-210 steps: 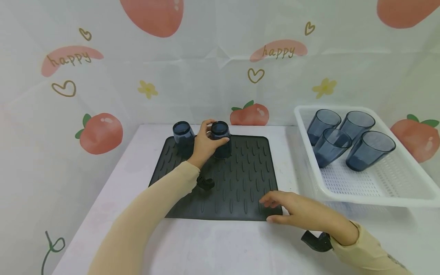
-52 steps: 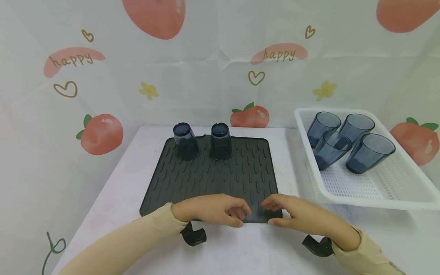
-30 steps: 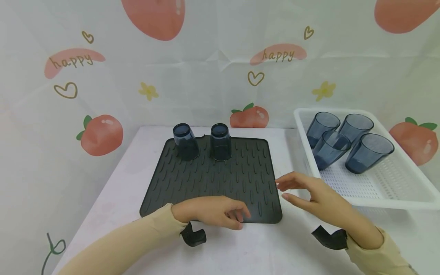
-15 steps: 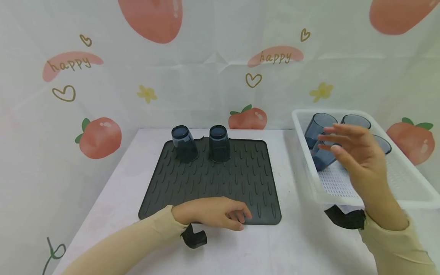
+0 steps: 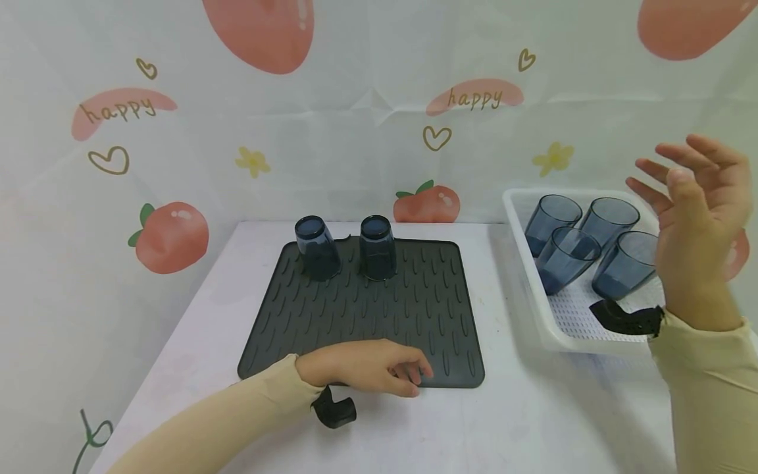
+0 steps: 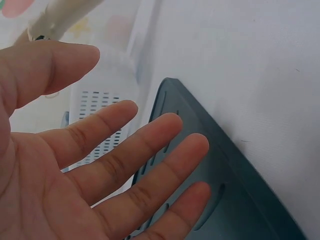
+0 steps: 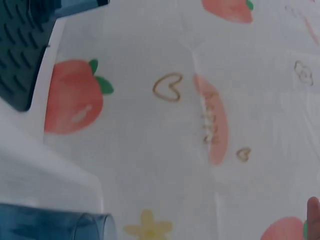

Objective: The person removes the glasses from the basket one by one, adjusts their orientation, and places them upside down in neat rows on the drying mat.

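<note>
My right hand (image 5: 705, 217) is raised at the right, over the far right part of the white basket (image 5: 547, 322), fingers spread and holding nothing. Just left of it, several blue-tinted drinking glasses (image 5: 567, 257) lean inside the basket with their mouths up. Near the front edge of the black ribbed drying mat (image 5: 379, 316), my left hand (image 5: 373, 365) hovers with loosely bent fingers and nothing in them; the left wrist view shows its bare palm. Two more glasses stand upside down at the back of the mat, a left glass (image 5: 318, 250) and a right glass (image 5: 378, 250).
The mat lies on a white table (image 5: 503, 408) with the basket to its right. Behind them hangs a white cloth (image 5: 355, 131) printed with peaches, hearts and flowers. A black wrist mount (image 5: 333, 409) sits under the left wrist, another mount (image 5: 628, 319) under the right.
Earlier, my left hand let go of the right upturned glass and came back to the mat's front. My right hand has since risen from the mat's corner, across the basket, to the upper right.
</note>
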Demonstrator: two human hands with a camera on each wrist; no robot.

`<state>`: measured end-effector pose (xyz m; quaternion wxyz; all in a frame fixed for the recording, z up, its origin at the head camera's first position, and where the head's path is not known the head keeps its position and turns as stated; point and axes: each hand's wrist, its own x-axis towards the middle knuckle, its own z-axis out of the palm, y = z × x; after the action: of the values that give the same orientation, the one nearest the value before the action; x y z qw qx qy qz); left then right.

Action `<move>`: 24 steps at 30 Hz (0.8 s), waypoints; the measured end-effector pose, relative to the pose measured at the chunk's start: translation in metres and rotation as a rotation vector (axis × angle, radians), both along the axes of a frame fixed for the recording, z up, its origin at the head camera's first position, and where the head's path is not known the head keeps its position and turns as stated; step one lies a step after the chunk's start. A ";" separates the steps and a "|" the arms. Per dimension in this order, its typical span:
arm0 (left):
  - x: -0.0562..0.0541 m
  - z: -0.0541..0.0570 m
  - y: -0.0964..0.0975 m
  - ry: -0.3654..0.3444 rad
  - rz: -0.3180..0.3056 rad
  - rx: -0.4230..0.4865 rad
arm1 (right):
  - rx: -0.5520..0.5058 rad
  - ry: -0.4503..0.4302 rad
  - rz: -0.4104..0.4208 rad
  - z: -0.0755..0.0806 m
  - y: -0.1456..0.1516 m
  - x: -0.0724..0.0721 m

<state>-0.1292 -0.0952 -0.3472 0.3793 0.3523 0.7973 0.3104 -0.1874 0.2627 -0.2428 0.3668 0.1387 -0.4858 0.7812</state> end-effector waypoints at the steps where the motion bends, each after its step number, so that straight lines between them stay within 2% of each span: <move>1: 0.000 -0.001 0.000 0.001 -0.001 0.001 | -0.013 -0.013 -0.008 0.001 0.004 -0.004; 4: -0.002 -0.003 -0.001 0.010 -0.008 0.010 | 0.042 -0.049 -0.069 -0.001 0.017 -0.014; 8: -0.003 -0.005 -0.001 0.011 -0.007 0.013 | 0.081 -0.098 -0.107 -0.009 0.031 -0.024; 17: -0.002 -0.003 -0.002 0.007 -0.012 0.015 | -0.014 -0.227 -0.083 -0.028 0.060 -0.038; 21: -0.001 -0.002 -0.001 0.002 -0.003 0.012 | 0.022 -0.297 -0.125 -0.040 0.072 -0.042; 24: -0.001 -0.002 0.000 0.003 -0.002 0.010 | 0.053 -0.348 -0.120 -0.047 0.081 -0.044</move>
<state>-0.1297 -0.0955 -0.3489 0.3764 0.3557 0.7959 0.3136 -0.2313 0.3440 -0.2900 0.3194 -0.0183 -0.5699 0.7569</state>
